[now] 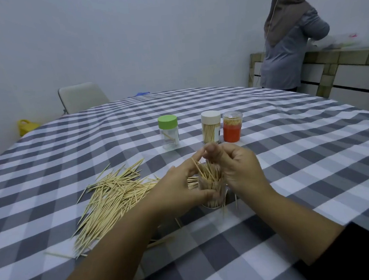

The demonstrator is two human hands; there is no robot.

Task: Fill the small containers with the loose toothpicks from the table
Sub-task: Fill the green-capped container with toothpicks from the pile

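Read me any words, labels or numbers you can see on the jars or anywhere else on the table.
No readable text anywhere.
White-lidded jar: a dark label patch on its side, too small and blurred to read.
Red-banded jar: plain red band, no lettering visible.
Green-lidded jar: no label visible.

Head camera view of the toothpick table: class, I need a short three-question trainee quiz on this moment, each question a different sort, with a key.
1. True or false: the green-lidded clear plastic jar is packed full.
2. Which hand steadies the open clear container of toothpicks? A left hand, B right hand.
3. Fill in: the loose pile of wooden toothpicks lies to the container's ____.

Key: 1 false, it holds only a few sticks. 2 A; the right hand's grip pinches toothpicks over the opening. 3 left.
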